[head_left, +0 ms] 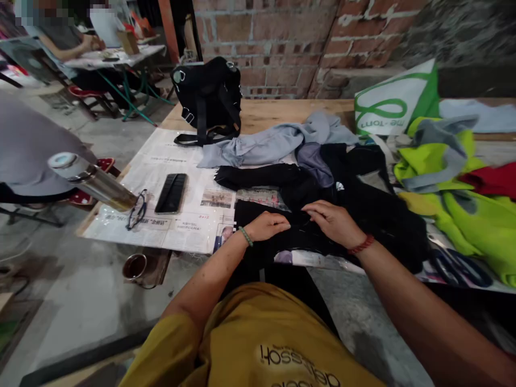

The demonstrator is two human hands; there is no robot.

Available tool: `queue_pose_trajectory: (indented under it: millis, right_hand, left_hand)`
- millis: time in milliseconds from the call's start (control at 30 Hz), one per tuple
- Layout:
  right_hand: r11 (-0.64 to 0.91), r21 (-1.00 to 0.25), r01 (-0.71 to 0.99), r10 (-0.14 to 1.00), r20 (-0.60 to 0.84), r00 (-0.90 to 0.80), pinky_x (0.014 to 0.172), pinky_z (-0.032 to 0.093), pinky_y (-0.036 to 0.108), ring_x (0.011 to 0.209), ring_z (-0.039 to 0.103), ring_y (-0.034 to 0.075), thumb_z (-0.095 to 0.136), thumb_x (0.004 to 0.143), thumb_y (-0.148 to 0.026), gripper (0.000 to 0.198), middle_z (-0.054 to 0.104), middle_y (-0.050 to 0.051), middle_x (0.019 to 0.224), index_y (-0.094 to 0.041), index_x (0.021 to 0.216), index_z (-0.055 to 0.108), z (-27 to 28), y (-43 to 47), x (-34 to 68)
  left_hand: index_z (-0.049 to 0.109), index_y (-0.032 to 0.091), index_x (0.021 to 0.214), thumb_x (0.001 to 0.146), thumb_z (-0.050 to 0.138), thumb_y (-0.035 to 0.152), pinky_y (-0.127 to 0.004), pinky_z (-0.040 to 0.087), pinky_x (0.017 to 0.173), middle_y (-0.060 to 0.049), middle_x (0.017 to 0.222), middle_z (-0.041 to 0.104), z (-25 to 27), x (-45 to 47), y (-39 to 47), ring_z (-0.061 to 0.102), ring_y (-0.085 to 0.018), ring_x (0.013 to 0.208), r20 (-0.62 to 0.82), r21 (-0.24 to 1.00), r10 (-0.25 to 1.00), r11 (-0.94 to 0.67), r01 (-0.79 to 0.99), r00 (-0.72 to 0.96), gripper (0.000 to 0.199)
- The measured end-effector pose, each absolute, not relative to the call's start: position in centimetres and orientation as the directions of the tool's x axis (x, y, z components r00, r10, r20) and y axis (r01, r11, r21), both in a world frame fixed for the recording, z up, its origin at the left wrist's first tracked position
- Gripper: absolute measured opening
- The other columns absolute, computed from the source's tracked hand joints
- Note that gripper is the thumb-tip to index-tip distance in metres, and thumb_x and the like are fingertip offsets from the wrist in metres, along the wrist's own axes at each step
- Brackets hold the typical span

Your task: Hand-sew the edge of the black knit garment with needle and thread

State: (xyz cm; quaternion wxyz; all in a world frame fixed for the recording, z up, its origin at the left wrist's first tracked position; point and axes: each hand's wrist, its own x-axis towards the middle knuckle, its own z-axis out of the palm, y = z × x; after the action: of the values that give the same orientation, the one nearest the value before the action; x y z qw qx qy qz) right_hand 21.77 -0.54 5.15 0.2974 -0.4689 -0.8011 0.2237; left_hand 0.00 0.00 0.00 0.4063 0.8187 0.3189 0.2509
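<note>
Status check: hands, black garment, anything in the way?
Left hand and right hand at the black garment, grip unclear. Garment spread on table. Scissors by its right edge, not between the hands.

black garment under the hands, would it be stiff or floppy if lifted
The black garment would probably flop, since it lies in loose folds. Part of it may trail if lifted, as it spreads well past the right hand.

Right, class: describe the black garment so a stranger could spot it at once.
Start at the wooden table by the brick wall. Along its near side, between the smartphone and the lime-yellow clothing, lies the black garment, beneath the left hand and right hand. Its black colour and small white mark set it apart from the grey cloth behind it.
</note>
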Motion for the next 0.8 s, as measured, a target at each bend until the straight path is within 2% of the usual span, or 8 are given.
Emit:
queue_pose_trajectory:
  millis: [167, 267, 367, 467, 567, 667, 800]
  right_hand:
    - [0.504, -0.664, 0.552, 0.832, 0.203, -0.516, 0.083, 0.048, 0.033, 0.095, 0.061, 0.018, 0.049, 0.085, -0.031, 0.02, 0.063, 0.006, 0.107, -0.023, 0.086, 0.068, 6.0, -1.8, 21.9]
    - [0.566, -0.588, 0.578, 0.77, 0.127, -0.625, 0.092, 0.043, 0.041, 0.106, 0.057, 0.022, 0.05, 0.084, -0.029, 0.021, 0.061, 0.007, 0.114, -0.024, 0.083, 0.07, 5.8, -3.1, 22.1]
    - [0.542, -0.555, 0.631, 0.795, 0.096, -0.599, 0.09, 0.042, 0.045, 0.099, 0.058, 0.024, 0.049, 0.084, -0.03, 0.023, 0.065, 0.009, 0.102, -0.023, 0.082, 0.07, 5.0, -3.7, 22.2]
    - [0.421, -0.691, 0.588, 0.843, 0.06, -0.534, 0.085, 0.045, 0.038, 0.091, 0.061, 0.021, 0.049, 0.085, -0.035, 0.025, 0.066, 0.008, 0.093, -0.021, 0.083, 0.069, 4.7, -3.5, 22.4]
    - [0.32, -0.796, 0.513, 0.858, 0.014, -0.514, 0.082, 0.047, 0.032, 0.088, 0.061, 0.018, 0.051, 0.084, -0.041, 0.028, 0.065, 0.006, 0.092, -0.02, 0.082, 0.069, 4.9, -3.1, 22.7]
    - [0.319, -0.811, 0.491, 0.846, 0.011, -0.532, 0.081, 0.047, 0.031, 0.086, 0.061, 0.017, 0.053, 0.083, -0.043, 0.028, 0.064, 0.006, 0.091, -0.02, 0.081, 0.069, 5.0, -3.1, 22.9]
    - [0.372, -0.795, 0.479, 0.811, 0.028, -0.584, 0.08, 0.047, 0.031, 0.083, 0.061, 0.016, 0.053, 0.083, -0.04, 0.027, 0.064, 0.006, 0.089, -0.02, 0.081, 0.07, 4.9, -3.6, 22.7]
  left_hand:
    - [0.065, 0.013, 0.082, 0.089, 0.047, 0.031, -0.018, 0.039, 0.069, 0.002, 0.068, 0.056, 0.0, 0.0, 0.0, 0.049, -0.008, 0.066, 0.127, 0.831, 0.727, -0.45, 0.328, 0.675, 0.027]
    - [0.066, 0.013, 0.083, 0.089, 0.047, 0.031, -0.017, 0.038, 0.066, 0.003, 0.067, 0.055, -0.1, 0.1, 0.0, 0.048, -0.007, 0.064, 0.146, 0.832, 0.727, -0.457, 0.315, 0.671, 0.026]
    - [0.066, 0.012, 0.082, 0.088, 0.048, 0.031, -0.017, 0.036, 0.062, 0.004, 0.063, 0.053, -0.1, 0.1, 0.0, 0.046, -0.007, 0.06, 0.157, 0.84, 0.735, -0.451, 0.302, 0.66, 0.027]
    - [0.067, 0.012, 0.085, 0.086, 0.052, 0.034, -0.017, 0.036, 0.061, 0.003, 0.064, 0.057, 0.0, 0.0, -0.2, 0.048, -0.007, 0.061, 0.114, 0.864, 0.738, -0.404, 0.301, 0.665, 0.027]
    - [0.069, 0.012, 0.089, 0.076, 0.066, 0.038, -0.018, 0.039, 0.065, 0.002, 0.071, 0.063, 0.2, 0.0, -0.3, 0.053, -0.009, 0.066, 0.075, 0.871, 0.74, -0.375, 0.317, 0.668, 0.028]
    - [0.07, 0.013, 0.093, 0.071, 0.071, 0.036, -0.019, 0.04, 0.067, 0.001, 0.073, 0.066, 0.2, -0.1, -0.3, 0.055, -0.01, 0.067, 0.066, 0.87, 0.745, -0.369, 0.327, 0.664, 0.032]
    - [0.071, 0.011, 0.092, 0.075, 0.068, 0.031, -0.019, 0.042, 0.068, -0.001, 0.076, 0.069, -0.3, 0.0, -0.2, 0.057, -0.01, 0.067, 0.113, 0.899, 0.733, -0.362, 0.244, 0.67, 0.026]
